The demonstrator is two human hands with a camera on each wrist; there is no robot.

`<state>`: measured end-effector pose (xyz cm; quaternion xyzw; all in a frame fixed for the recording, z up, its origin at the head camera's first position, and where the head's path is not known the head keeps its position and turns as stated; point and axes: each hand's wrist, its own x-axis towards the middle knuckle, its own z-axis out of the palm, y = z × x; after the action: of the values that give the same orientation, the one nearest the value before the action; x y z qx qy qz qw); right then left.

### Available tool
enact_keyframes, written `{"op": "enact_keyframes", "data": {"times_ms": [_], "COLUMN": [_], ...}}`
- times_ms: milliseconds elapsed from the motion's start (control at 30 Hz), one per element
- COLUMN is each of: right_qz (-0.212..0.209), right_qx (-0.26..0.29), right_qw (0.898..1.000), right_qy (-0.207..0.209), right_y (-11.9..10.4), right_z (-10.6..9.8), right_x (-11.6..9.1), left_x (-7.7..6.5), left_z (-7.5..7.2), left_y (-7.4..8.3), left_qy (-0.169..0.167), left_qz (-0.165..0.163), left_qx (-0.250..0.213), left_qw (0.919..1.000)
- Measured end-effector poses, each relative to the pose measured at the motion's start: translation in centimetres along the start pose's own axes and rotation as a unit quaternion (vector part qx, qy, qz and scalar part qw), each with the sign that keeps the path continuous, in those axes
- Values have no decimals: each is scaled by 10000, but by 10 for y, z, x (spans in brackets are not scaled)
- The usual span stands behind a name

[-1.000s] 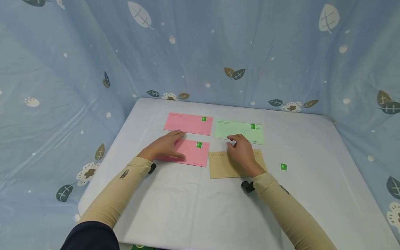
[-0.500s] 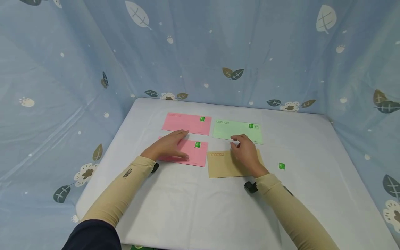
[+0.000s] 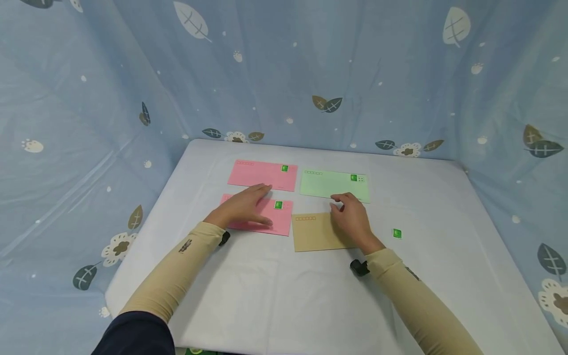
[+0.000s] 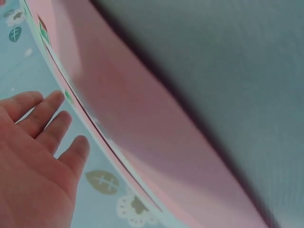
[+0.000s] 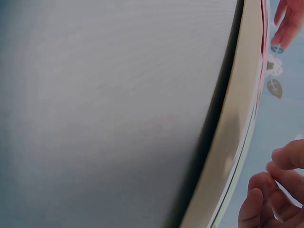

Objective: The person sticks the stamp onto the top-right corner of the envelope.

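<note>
My left hand [image 3: 246, 205] is over the near pink envelope [image 3: 281, 224], fingers extended and thumb spread. In the left wrist view this hand [image 4: 38, 147] appears above the pink paper with nothing in its fingers. The right hand [image 3: 352, 218] hovers over the right part of a tan envelope [image 3: 312, 234] and hides its upper right corner. Its fingers are loosely bent, thumb and index finger apart in the head view, and nothing shows between them. A loose green stamp [image 3: 397, 233] lies to the right of the right hand. The near pink envelope bears a green stamp [image 3: 278, 205].
Farther back lie another pink envelope [image 3: 262, 175] and a light green envelope [image 3: 326, 185], each with a green stamp at its upper right. A white cloth covers the table [image 3: 275, 305]. Blue patterned curtains [image 3: 275, 64] surround its back and sides.
Both hands have drifted slightly to the right over the envelopes. The head view has shifted a little. The envelopes and the loose stamp appear to stay in place.
</note>
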<state>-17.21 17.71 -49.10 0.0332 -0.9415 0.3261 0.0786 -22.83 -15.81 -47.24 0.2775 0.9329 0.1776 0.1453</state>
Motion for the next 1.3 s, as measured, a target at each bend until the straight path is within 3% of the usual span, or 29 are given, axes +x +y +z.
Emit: {"op": "enact_keyframes", "data": {"times_ms": [467,967,1300], "right_qz": [49,166,265], "right_qx": [-89,-51,-119], "right_qw": [9999,9997,9993], "right_qy": [95,182,242], "right_y": [9,25,37], "right_z": [-14,-26,-32], "right_x": [-6,-17,-21], "left_x": [3,7,12], "left_z": [2,18,22], "left_y": [16,26,36], "left_qy": [-70,0,6], "left_qz": [93,191,333], "left_qx": [178,146,410], "left_qw": [9998,9997,9986]}}
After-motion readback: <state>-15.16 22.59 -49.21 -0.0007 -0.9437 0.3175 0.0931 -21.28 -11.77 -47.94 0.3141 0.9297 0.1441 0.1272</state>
